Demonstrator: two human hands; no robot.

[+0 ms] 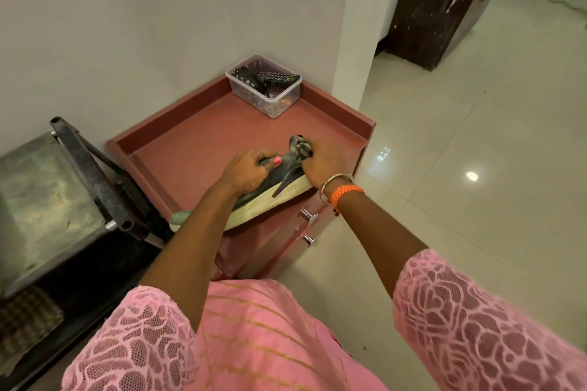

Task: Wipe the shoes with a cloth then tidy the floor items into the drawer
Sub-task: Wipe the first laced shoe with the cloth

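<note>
A dark grey shoe [270,194] with a pale sole lies on its side across the front edge of the reddish cabinet top [197,143]. My left hand [247,168] grips the shoe's upper near the middle. At the shoe's heel end, my right hand [327,165] holds a crumpled grey striped cloth [300,146] against the shoe. The cabinet's drawers [295,232], with metal knobs, are closed below the shoe.
A clear plastic box [286,98] holding remotes and small items stands at the back corner of the cabinet top. A dark metal-framed stand [95,174] sits to the left. Glossy tiled floor [476,168] spreads to the right, with a dark wooden box [435,19] further back.
</note>
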